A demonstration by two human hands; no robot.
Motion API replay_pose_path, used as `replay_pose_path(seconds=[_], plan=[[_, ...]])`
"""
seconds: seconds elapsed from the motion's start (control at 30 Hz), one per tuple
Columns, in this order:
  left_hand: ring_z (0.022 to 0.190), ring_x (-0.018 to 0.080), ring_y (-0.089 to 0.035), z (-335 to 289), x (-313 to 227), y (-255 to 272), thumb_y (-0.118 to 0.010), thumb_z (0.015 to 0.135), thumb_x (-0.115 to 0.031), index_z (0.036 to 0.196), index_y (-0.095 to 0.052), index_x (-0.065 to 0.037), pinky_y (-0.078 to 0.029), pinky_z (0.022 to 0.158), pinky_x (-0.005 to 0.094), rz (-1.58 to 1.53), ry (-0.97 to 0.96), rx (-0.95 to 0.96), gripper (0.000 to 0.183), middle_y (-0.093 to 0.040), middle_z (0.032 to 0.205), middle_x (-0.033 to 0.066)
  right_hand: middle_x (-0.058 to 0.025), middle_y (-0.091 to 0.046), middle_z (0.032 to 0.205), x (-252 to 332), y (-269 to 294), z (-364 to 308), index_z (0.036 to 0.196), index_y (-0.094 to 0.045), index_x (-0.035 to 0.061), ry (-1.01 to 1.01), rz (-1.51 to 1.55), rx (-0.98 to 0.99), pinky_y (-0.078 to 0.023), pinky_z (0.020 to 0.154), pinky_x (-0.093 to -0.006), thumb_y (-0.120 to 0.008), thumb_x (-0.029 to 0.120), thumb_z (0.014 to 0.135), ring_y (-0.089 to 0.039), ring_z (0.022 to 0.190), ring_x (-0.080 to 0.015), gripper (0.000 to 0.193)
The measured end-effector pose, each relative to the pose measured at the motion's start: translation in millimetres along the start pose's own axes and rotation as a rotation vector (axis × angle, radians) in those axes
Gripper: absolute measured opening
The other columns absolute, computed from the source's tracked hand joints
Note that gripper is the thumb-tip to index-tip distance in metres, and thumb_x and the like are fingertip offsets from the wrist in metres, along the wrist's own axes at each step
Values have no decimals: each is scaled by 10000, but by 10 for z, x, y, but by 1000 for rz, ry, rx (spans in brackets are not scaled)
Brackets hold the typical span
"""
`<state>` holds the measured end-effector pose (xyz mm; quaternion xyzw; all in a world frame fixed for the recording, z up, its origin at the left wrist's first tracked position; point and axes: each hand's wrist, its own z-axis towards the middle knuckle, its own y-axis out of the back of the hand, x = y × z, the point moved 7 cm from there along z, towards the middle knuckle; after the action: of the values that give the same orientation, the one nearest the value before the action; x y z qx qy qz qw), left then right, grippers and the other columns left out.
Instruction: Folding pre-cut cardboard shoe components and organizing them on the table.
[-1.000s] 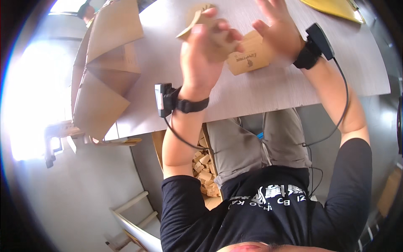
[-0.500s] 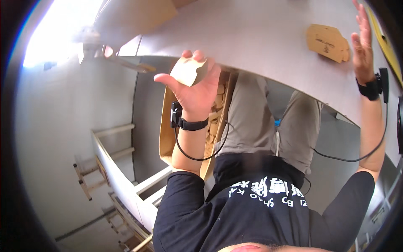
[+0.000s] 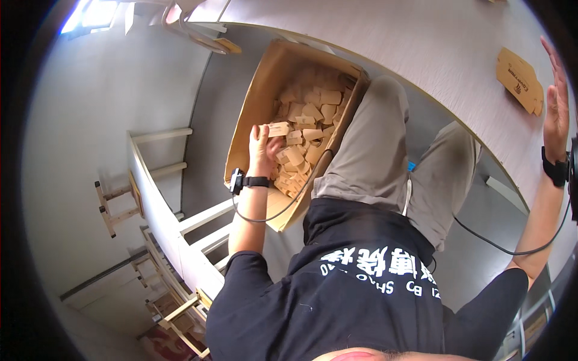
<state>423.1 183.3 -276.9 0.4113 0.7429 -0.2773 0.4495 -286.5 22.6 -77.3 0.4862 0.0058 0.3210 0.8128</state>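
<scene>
Over the carton, my left hand [image 3: 263, 155] has its thumb and fingers closed around a small folded kraft-card sleeve [image 3: 278, 129]. Beneath it, the open cardboard carton [image 3: 247, 123] holds many similar folded card sleeves [image 3: 310, 111], heaped loosely. My right hand [image 3: 557, 108] is at the far right over the table, fingers stretched out and nothing seen in them. Just left of that hand lies a small stack of flat brown card blanks [image 3: 519, 80] with dark print on top. Both wrists wear black straps with cables.
The pale table [image 3: 385, 36] runs across the top and right, its curved-looking edge above my knees. Beside the carton, my legs [image 3: 361, 162] are on the right and a white-framed bench or table frame [image 3: 162, 210] is on the left. Wooden stools [image 3: 114, 207] stand farther left.
My left hand has moved from beside the table edge down over the carton, still with the card piece. The view has shifted, showing more of the carton. My right hand stays open by the blanks.
</scene>
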Motion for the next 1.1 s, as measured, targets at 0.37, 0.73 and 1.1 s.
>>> replay_pose_path(seconds=[0.37,0.73,1.1], plan=[[1426,272,-401,-545,-567,-239,-626,991,-267,1476,-390,-146,-339,1174,499,39,-258,-152,553,-411,1559,89,-58,-403,1627,560,-112,116,1576,-408,241,154,-322,334,-219,1274,-531,-656,538,930,-308,1534,-285,753],[1456,387,-400,-886,-1488,-2142,-571,989,-197,1389,-471,-121,-418,1135,589,-100,-681,434,418,-398,1564,176,-97,-610,1444,797,-16,271,1413,-591,77,82,-137,311,-241,1251,-478,-768,135,849,-449,1444,-321,595],[1458,353,-399,-1603,-1839,-3845,-647,950,-251,1339,-510,-81,-344,1162,548,100,-1038,1093,446,-417,1530,215,-112,-667,1269,923,52,333,1379,-610,81,-31,160,184,-419,1116,-408,-789,59,764,-564,1248,-309,641]])
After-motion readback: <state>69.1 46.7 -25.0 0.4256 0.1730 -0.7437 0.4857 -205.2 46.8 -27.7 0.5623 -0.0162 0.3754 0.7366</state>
